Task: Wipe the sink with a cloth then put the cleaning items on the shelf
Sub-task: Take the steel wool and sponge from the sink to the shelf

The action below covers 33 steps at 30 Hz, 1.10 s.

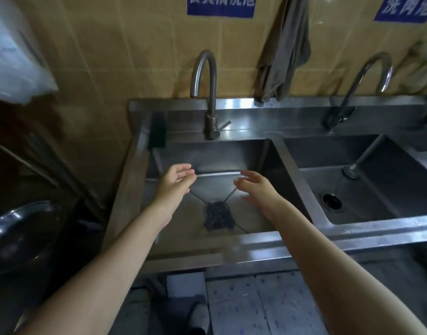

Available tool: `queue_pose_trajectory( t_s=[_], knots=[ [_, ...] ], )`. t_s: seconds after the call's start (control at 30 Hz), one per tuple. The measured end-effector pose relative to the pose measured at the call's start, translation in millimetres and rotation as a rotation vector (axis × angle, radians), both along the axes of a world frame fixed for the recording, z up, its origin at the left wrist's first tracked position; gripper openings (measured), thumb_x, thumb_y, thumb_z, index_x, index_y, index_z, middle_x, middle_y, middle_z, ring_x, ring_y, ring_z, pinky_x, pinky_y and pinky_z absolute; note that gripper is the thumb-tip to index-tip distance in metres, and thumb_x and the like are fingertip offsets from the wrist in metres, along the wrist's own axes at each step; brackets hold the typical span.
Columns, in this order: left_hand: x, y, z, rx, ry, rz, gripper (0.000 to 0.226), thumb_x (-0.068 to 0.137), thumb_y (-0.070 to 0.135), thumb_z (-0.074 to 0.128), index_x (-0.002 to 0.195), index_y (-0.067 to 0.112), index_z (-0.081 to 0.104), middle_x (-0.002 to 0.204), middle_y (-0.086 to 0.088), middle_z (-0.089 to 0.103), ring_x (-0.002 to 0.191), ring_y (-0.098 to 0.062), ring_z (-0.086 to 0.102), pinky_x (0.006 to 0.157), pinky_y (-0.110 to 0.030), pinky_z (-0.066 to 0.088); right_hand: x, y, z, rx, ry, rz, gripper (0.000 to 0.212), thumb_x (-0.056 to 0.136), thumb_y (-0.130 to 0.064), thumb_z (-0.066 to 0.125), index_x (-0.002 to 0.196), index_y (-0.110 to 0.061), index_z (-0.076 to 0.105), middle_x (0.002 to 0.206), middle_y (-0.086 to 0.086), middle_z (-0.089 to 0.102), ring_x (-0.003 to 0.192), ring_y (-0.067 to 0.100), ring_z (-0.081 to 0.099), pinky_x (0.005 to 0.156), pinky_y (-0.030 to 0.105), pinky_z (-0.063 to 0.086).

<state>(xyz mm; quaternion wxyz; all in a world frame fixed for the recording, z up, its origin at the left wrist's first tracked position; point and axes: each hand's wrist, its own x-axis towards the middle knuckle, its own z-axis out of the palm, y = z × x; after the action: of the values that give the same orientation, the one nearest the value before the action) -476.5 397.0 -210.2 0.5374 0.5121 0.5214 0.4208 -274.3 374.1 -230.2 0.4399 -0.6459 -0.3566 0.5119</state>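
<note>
Left hand [177, 177]: fingers straight and loosely apart, palm turned inward, holding nothing. Right hand [256, 187]: fingers spread, likewise holding nothing. Both hover above the left basin of the sink [207, 240], facing each other, touching neither steel nor each other.

Directly below and between them, a dark wad [218, 217] lies on the drain at the basin floor. It is too blurred to say whether it is a cloth or a scourer. A grey cloth [285, 56] hangs on the tiled wall behind, between the tap [207, 93] and the right basin [364, 189]. A black sponge [156, 131] stands against the rear left corner of the rim. No shelf is in view.

Assessment: wiping is not yet under way, and I have no cloth in hand. Recommended course: take one cloth with the nearer hand, gather it into a flat pad, and brace the free hand on the front rim. Work the walls downward first, then the floor toward the drain, so residue collects in one place. Lift the dark wad clear before finishing around the drain. Risk: wet steel is likely to be slippery under a bracing palm.
</note>
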Motion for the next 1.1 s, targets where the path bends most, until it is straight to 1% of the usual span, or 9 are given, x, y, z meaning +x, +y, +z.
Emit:
queue_pose_trajectory(
  t_s=[0.17,0.3,0.47,0.5,0.67,0.77,0.9,1.03,1.1],
  knots=[
    [5,36,-52,-0.118,-0.017,-0.011,0.019,0.09,0.011,0.055,0.107,0.017,0.053,0.105,0.003,0.059,0.096,-0.009,0.056,0.083,-0.028,0.045,6,32,-44,-0.149,-0.011,-0.082,0.046,0.087,-0.011,0.064,0.13,-0.008,0.047,0.113,0.008,0.055,0.1,0.02,0.053,0.082,0.035,0.043],
    [0,57,-88,-0.218,-0.009,0.034,0.02,0.09,0.011,0.056,0.109,0.015,0.053,0.103,0.001,0.059,0.097,-0.014,0.056,0.081,-0.028,0.046,0,57,-80,-0.224,-0.045,-0.09,0.044,0.086,-0.011,0.065,0.127,-0.006,0.049,0.112,0.01,0.06,0.095,0.02,0.055,0.072,0.03,0.044],
    [-1,74,-123,-0.325,0.051,0.084,0.019,0.089,0.013,0.057,0.107,0.016,0.053,0.103,0.0,0.058,0.095,-0.014,0.056,0.082,-0.028,0.046,-13,79,-121,-0.316,-0.22,0.001,0.05,0.082,-0.015,0.069,0.127,-0.002,0.052,0.121,0.016,0.06,0.11,0.031,0.058,0.095,0.041,0.048],
    [0,77,-129,-0.343,0.055,0.09,0.019,0.089,0.013,0.057,0.107,0.016,0.054,0.103,-0.001,0.058,0.094,-0.013,0.056,0.081,-0.027,0.046,-14,81,-128,-0.333,-0.279,0.028,0.05,0.081,-0.016,0.069,0.126,-0.002,0.053,0.121,0.016,0.061,0.11,0.032,0.059,0.095,0.042,0.048],
    [8,86,-156,-0.411,0.075,0.079,0.021,0.088,0.009,0.057,0.109,0.012,0.054,0.104,-0.004,0.058,0.091,-0.012,0.056,0.077,-0.022,0.046,-10,97,-161,-0.403,-0.43,0.125,0.039,0.083,-0.019,0.065,0.118,-0.004,0.06,0.107,0.017,0.065,0.093,0.028,0.062,0.079,0.036,0.048],
    [13,89,-171,-0.438,0.091,0.105,0.023,0.088,0.008,0.057,0.111,0.009,0.054,0.101,-0.003,0.059,0.091,-0.012,0.056,0.079,-0.023,0.046,-3,103,-184,-0.455,-0.5,0.189,0.025,0.083,-0.023,0.064,0.102,-0.008,0.061,0.09,0.01,0.06,0.085,0.023,0.058,0.069,0.03,0.042],
    [20,92,-191,-0.517,0.11,0.163,0.023,0.088,0.012,0.059,0.11,0.012,0.055,0.1,0.0,0.06,0.093,-0.012,0.057,0.088,-0.028,0.046,9,109,-211,-0.508,-0.483,0.196,0.042,0.083,-0.024,0.067,0.119,-0.007,0.054,0.107,0.012,0.063,0.093,0.027,0.06,0.074,0.031,0.046],
    [22,93,-212,-0.551,0.189,0.102,0.024,0.086,0.013,0.061,0.109,0.012,0.054,0.1,-0.001,0.061,0.086,-0.007,0.056,0.071,-0.012,0.043,14,126,-235,-0.523,-0.513,0.21,0.045,0.081,-0.026,0.07,0.118,-0.007,0.053,0.11,0.015,0.06,0.091,0.027,0.058,0.068,0.03,0.045],
    [19,96,-220,-0.555,0.208,0.107,0.022,0.086,0.01,0.061,0.106,0.013,0.053,0.101,-0.004,0.061,0.089,-0.011,0.056,0.068,-0.011,0.041,10,132,-250,-0.529,-0.55,0.239,0.047,0.079,-0.029,0.071,0.118,-0.008,0.055,0.111,0.015,0.061,0.092,0.026,0.057,0.069,0.028,0.043]
  ],
)
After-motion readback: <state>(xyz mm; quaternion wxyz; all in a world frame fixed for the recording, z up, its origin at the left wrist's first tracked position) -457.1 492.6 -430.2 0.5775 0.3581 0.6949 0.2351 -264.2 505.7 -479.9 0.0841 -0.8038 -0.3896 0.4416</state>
